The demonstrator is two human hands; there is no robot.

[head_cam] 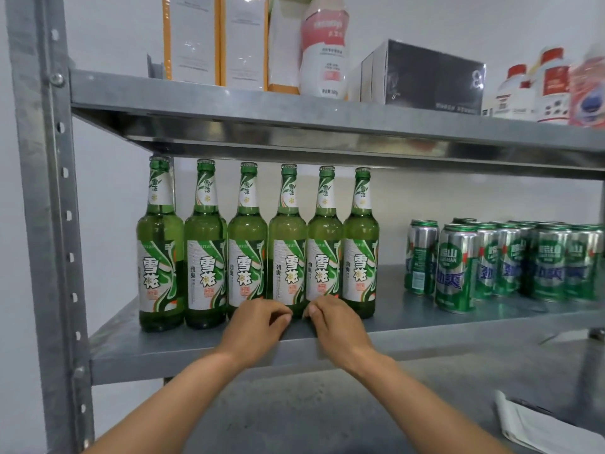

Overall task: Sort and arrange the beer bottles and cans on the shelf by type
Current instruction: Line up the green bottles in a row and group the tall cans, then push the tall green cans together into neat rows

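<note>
Beer bottles [258, 244], six green ones, stand upright in a close row on the left of the middle shelf [409, 309], with the green cans [510, 260] clustered well apart to the right. Both hands rest at the feet of the middle bottles, the left hand [258, 326] and right hand [337, 322] each with fingers curled in and holding nothing. Sorting looks nearly finished, this step being a squaring of the row; next would likely come small nudges to even the bases.

Your grey metal shelf [209, 347] carries six upright green bottles [288, 244] in a row. Green cans [510, 260] cluster well apart, at its right.
</note>
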